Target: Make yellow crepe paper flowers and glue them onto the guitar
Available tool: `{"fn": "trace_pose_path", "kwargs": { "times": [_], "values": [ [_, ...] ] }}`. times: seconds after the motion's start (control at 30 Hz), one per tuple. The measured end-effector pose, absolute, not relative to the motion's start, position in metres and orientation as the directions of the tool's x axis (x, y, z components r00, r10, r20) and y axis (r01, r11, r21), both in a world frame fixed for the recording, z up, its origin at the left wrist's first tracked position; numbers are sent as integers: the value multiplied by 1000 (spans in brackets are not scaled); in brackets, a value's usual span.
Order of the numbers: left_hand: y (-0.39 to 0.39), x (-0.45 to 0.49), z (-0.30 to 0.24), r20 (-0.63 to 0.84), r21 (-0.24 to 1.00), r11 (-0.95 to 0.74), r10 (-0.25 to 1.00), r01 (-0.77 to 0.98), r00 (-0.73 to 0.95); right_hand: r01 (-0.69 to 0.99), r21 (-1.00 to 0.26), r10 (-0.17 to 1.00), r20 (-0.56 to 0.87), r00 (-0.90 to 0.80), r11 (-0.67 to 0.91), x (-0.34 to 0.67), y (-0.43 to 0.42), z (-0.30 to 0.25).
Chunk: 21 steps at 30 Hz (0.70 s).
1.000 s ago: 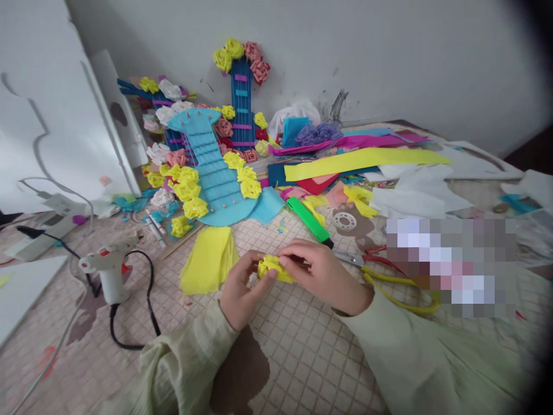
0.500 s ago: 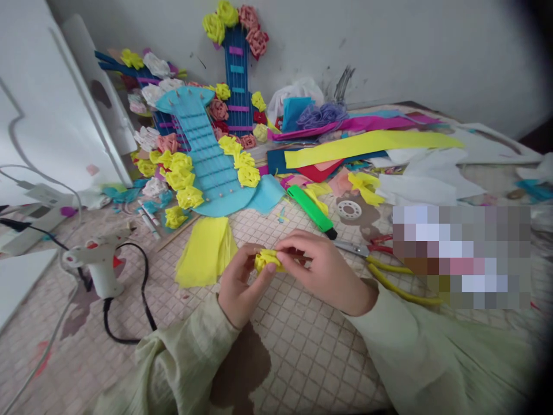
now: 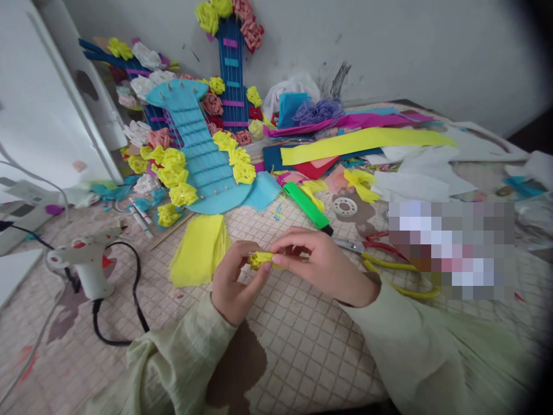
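A small yellow crepe paper flower point(image 3: 259, 260) is pinched between my two hands above the table. My left hand point(image 3: 239, 279) grips it from the left with thumb and fingers. From the right, my right hand point(image 3: 317, 265) closes thumb and fingertips on its other edge, hiding part of it. Just left of my left hand lies a stack of yellow crepe paper point(image 3: 199, 251). Beyond the hands stands a light blue paper guitar point(image 3: 207, 150) with strings and yellow flowers along its sides. A loose yellow flower point(image 3: 169, 215) lies by its base.
A hot glue gun point(image 3: 88, 262) with a black cord stands at left. Behind my right hand lie a green utility knife point(image 3: 307, 207), red-handled scissors point(image 3: 352, 245) and a white spool point(image 3: 344, 206). A long yellow paper strip point(image 3: 367, 144) crosses the back. Part of the right side is pixelated.
Both hands still hold the yellow flower, which looks turned a little, with its side showing more. The whole view has shifted slightly, moving things leftward.
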State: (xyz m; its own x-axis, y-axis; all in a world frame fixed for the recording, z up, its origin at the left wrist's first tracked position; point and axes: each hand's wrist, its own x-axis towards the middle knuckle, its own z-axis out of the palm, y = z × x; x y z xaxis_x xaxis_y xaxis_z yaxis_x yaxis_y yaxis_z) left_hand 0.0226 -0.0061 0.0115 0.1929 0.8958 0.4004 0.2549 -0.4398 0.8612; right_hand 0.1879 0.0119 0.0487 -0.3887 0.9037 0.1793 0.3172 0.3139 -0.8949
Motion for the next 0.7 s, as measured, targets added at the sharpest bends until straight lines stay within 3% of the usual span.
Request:
{"fn": "trace_pose_path", "kwargs": {
  "times": [0.7],
  "values": [
    [-3,22,7,328,943,-332,935,13,139,413,-747,846,385,-369,520,184,10,41]
  ]
}}
